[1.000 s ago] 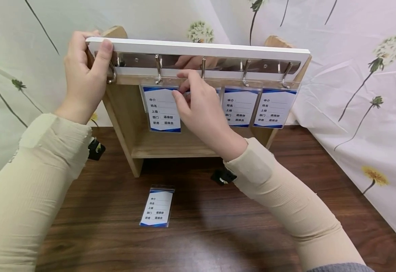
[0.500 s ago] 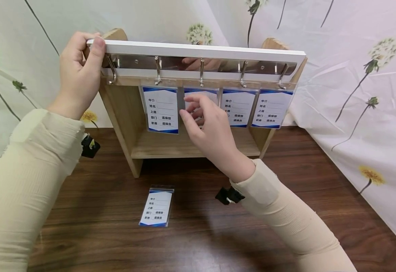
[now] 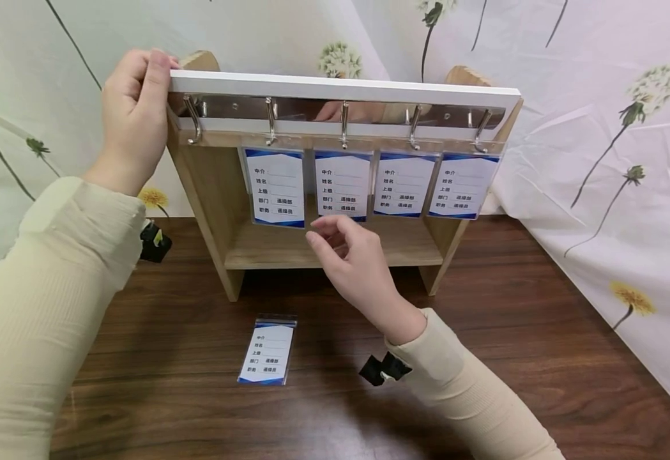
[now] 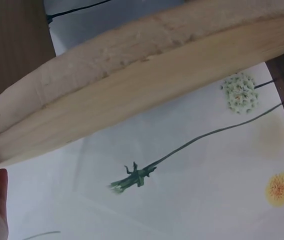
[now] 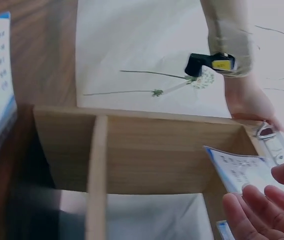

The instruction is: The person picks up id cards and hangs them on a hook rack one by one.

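Four badge slots aside, several card holders hang from the hooks of a wooden rack (image 3: 335, 248) with a white top board (image 3: 335, 83). One hanging card holder (image 3: 276, 185) is left of centre, and another card holder (image 3: 343, 182) hangs beside it from the middle hook (image 3: 344, 124). The leftmost hook (image 3: 193, 118) bears no card. My left hand (image 3: 133, 118) grips the rack's upper left corner, its thumb along the edge; its other fingers are partly hidden behind. Below the middle card, my right hand (image 3: 357, 265) hovers with loosely bent fingers, holding nothing.
Another card holder (image 3: 267, 351) lies flat on the dark wooden surface (image 3: 323, 409) in front of the rack. A white cloth (image 3: 570, 128) printed with flowers stands behind and to the right.
My right hand has come down from the middle hook, away from the card hanging there, which now shows fully. My left thumb has slid from the board's front to its left end.
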A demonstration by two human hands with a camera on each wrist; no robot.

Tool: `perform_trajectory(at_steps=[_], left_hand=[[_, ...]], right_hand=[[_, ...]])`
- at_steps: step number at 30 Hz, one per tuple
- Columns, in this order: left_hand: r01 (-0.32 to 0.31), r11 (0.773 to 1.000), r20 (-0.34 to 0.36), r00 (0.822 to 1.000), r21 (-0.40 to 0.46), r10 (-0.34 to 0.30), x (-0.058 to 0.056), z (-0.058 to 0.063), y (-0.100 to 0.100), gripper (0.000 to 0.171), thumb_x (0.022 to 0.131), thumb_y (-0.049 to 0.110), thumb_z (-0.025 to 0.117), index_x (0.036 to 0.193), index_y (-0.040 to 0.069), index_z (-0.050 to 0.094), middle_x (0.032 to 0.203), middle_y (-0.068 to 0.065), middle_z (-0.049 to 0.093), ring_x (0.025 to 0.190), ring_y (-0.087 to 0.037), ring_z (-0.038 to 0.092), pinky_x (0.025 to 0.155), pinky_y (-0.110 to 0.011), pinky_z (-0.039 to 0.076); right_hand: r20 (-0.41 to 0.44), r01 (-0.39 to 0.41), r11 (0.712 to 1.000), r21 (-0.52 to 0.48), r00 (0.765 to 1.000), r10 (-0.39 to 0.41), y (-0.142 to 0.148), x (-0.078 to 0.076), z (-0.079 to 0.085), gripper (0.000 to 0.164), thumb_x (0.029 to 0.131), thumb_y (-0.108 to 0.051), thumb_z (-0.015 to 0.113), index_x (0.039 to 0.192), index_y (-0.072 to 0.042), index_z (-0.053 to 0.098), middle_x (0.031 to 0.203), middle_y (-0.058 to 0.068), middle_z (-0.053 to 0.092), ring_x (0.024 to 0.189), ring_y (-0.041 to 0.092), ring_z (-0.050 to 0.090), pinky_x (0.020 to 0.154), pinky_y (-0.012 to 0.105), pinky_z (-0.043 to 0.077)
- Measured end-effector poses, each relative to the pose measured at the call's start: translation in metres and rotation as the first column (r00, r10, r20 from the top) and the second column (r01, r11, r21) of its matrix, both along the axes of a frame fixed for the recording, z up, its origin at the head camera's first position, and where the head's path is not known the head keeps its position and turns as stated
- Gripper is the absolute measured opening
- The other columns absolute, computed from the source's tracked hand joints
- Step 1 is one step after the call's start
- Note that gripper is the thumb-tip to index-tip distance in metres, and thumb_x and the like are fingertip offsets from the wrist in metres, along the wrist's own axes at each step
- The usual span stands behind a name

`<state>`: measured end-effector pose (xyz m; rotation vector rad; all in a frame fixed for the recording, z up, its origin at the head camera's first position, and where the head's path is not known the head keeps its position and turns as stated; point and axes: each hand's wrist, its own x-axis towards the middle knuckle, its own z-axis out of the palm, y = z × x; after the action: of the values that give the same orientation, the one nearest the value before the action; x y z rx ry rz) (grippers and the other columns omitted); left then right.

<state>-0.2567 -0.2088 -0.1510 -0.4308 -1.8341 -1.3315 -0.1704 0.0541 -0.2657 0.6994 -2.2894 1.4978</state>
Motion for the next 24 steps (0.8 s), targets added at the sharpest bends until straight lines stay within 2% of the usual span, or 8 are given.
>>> perform_trajectory(at_steps=[4,10,14,19,24], left_hand=[[-0.015,1.000,0.043,0.999,0.005,0.015,-0.001,0.003,0.001,0.032,0.102,0.021,0.045,0.081,0.030,0.066,0.093,0.017,0.062,0.093,-0.003,0.054,0.085,-0.018,0.036],[-0.003,1.000,0.035,0.999,-0.004,0.004,-0.002,0.006,0.004,0.035,0.100,0.018,0.043,0.081,0.028,0.070,0.088,0.020,0.065,0.109,-0.008,0.060,0.099,-0.018,0.039],[0.003,1.000,0.044,0.999,0.006,-0.003,-0.003,0.007,0.004,0.037,0.099,0.016,0.042,0.078,0.029,0.070,0.085,0.022,0.066,0.113,-0.011,0.060,0.102,-0.019,0.039],[0.043,0.999,0.083,0.996,0.030,-0.046,0.000,0.009,0.003,0.037,0.098,0.015,0.042,0.080,0.026,0.072,0.087,0.019,0.067,0.117,-0.013,0.058,0.105,-0.020,0.037],[0.032,0.999,0.144,0.989,0.013,-0.033,0.003,0.008,0.004,0.037,0.101,0.018,0.038,0.086,0.026,0.071,0.098,0.016,0.064,0.124,-0.010,0.053,0.109,-0.019,0.033]], right_hand=[[0.057,-0.016,1.000,0.017,0.998,0.015,-0.002,0.000,-0.017,0.017,0.098,-0.018,0.061,0.108,-0.006,0.068,0.092,0.004,0.068,0.075,0.011,0.061,0.069,0.026,0.054],[0.144,-0.051,0.998,0.029,0.989,0.046,-0.007,0.001,-0.039,0.018,0.097,-0.018,0.062,0.108,-0.006,0.068,0.089,0.007,0.069,0.068,0.010,0.062,0.061,0.025,0.052],[0.201,-0.054,0.997,0.058,0.979,0.041,-0.012,0.001,-0.053,0.018,0.096,-0.019,0.063,0.109,-0.007,0.069,0.089,0.004,0.070,0.066,0.008,0.060,0.058,0.024,0.050],[0.295,-0.073,0.996,0.060,0.954,0.052,-0.015,0.000,-0.069,0.020,0.096,-0.021,0.063,0.111,-0.009,0.068,0.092,0.005,0.069,0.065,0.009,0.062,0.058,0.025,0.053],[0.365,-0.089,0.995,0.043,0.929,0.068,-0.017,-0.005,-0.084,0.020,0.096,-0.021,0.063,0.111,-0.009,0.068,0.092,0.009,0.068,0.068,0.019,0.066,0.061,0.027,0.056]])
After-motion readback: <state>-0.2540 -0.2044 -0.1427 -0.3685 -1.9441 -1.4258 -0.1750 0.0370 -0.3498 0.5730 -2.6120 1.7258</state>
